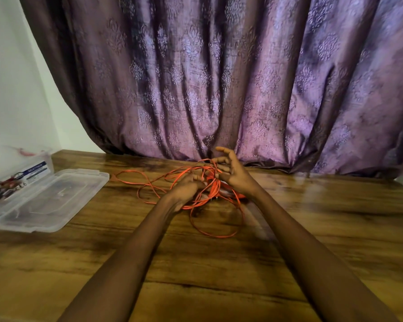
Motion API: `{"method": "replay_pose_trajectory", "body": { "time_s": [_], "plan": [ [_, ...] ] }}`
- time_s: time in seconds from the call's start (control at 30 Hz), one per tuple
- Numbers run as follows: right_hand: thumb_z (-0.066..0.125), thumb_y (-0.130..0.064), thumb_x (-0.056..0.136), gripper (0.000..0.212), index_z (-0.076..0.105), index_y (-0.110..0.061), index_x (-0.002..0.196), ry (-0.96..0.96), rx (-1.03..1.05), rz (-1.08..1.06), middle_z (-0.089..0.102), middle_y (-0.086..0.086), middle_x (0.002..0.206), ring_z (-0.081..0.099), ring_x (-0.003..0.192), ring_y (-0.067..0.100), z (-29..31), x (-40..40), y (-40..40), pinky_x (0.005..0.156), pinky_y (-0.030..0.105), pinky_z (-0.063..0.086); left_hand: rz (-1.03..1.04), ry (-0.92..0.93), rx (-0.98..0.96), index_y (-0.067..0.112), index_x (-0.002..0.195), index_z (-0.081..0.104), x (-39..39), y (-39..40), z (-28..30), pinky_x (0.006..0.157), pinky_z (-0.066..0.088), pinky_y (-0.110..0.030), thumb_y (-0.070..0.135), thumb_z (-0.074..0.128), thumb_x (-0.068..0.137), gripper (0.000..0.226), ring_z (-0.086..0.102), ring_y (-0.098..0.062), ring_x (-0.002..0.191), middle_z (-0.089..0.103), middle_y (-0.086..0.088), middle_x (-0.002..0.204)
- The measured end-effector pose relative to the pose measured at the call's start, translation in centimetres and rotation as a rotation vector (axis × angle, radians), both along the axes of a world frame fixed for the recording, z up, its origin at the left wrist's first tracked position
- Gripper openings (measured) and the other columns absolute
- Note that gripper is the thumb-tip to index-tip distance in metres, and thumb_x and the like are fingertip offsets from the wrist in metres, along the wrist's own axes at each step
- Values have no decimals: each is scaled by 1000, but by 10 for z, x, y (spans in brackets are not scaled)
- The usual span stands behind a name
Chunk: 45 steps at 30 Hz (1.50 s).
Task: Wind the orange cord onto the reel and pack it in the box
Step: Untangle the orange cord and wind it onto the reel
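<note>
A thin orange cord (147, 182) lies in loose tangled loops on the wooden table (312, 228), spreading left and toward me. My left hand (186, 188) curls round a bunch of strands at the middle of the tangle. My right hand (230, 173) sits just right of it with fingers spread and lifted, strands running across them. An orange reel (228, 189) shows partly under my right hand, mostly hidden. The clear plastic box (12, 173) stands at the far left with small items inside.
The box's clear lid (49, 201) lies flat on the table next to it, at the left. A purple patterned curtain (219, 77) hangs behind the table's far edge. A white wall is at the left.
</note>
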State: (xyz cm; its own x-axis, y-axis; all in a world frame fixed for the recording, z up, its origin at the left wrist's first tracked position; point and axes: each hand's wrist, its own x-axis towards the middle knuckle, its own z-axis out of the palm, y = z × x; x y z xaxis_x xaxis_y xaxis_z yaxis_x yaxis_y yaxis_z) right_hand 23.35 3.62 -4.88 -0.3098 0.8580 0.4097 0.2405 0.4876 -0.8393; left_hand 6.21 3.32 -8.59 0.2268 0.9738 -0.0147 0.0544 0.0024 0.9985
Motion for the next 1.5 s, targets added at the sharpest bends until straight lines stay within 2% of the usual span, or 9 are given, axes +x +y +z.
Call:
{"method": "replay_pose_trajectory", "body": {
  "time_s": [0.17,0.37,0.53,0.73,0.87,0.97,1.17,1.33,1.5],
  "plan": [
    [59,20,85,74,24,-4,145,55,-16,35,50,30,127,55,115,25,1,-3,-1,100,24,46,8,-46,-14,9,79,67,5,0,-1,60,48,-27,-11,58,87,23,59,-16,58,67,-7,71],
    [59,18,85,70,31,-6,145,4,19,17,51,17,126,57,111,21,0,0,0,95,23,47,133,-47,14,13,82,64,6,1,8,51,48,-19,-13,66,79,27,60,-9,52,69,0,65],
    [61,5,88,49,53,-11,134,-313,346,-71,59,9,125,58,111,14,1,2,-1,99,31,46,103,-128,-12,1,113,68,0,-2,14,62,50,-27,-14,61,80,37,63,-18,66,71,-12,88],
    [64,-27,92,32,68,-32,123,-763,672,-168,58,1,115,55,102,23,5,10,2,92,37,45,101,-214,-21,-1,111,65,-9,-6,21,61,53,-20,-23,53,79,40,65,-12,61,71,-8,81],
    [67,-24,91,23,74,-27,113,-628,551,-72,63,-1,105,61,98,14,10,15,8,90,33,49,117,-124,-32,-2,115,62,-12,-8,23,65,52,-24,-21,55,82,39,61,-20,70,66,-17,92],
    [70,-16,89,23,76,-18,111,-496,410,-24,66,1,101,63,94,12,9,16,15,88,29,49,96,-53,-35,9,91,64,-14,-8,24,64,55,-20,-15,57,86,25,63,-11,65,70,-3,74],
    [66,-8,91,22,73,-12,111,-8,19,-87,74,-9,87,65,81,3,3,6,20,74,29,54,51,-52,-114,10,85,63,-29,-7,28,76,57,-24,-5,56,93,18,65,-13,74,72,-3,76],
    [59,-1,93,24,67,5,114,270,-148,-122,74,-5,70,68,63,5,8,-7,23,62,19,55,27,147,-117,15,82,63,-31,-11,40,50,53,-19,22,60,97,17,64,-6,48,70,4,57],
    [56,-1,95,18,69,5,107,372,-213,-103,73,-1,67,68,58,7,14,-18,25,55,18,56,411,392,478,14,74,65,-49,-2,45,56,44,-28,35,58,97,33,57,-11,51,66,1,60]
  ]
}}
